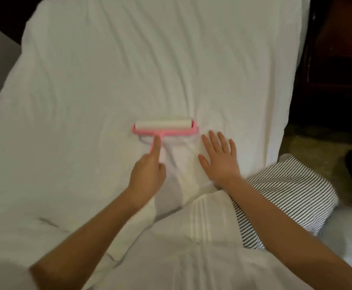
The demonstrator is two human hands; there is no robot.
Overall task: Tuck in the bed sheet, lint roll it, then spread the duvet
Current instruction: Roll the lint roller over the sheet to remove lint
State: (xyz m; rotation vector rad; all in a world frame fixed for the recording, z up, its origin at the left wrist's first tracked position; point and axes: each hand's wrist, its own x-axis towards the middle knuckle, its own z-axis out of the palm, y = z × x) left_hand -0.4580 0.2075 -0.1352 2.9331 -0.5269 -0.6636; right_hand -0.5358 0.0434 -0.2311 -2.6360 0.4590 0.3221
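Our left-hand grip, index finger straight, holds the lint roller by its handle mid bed sheet; our right-hand grip presses flat just beside, fingers spread.

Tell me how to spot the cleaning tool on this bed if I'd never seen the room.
Start with the white bed sheet that fills the view. Near its middle, just left of the flat right hand, the left hand grips the lint roller by its handle. It is the only pink thing there: a pink frame carrying a white roll.
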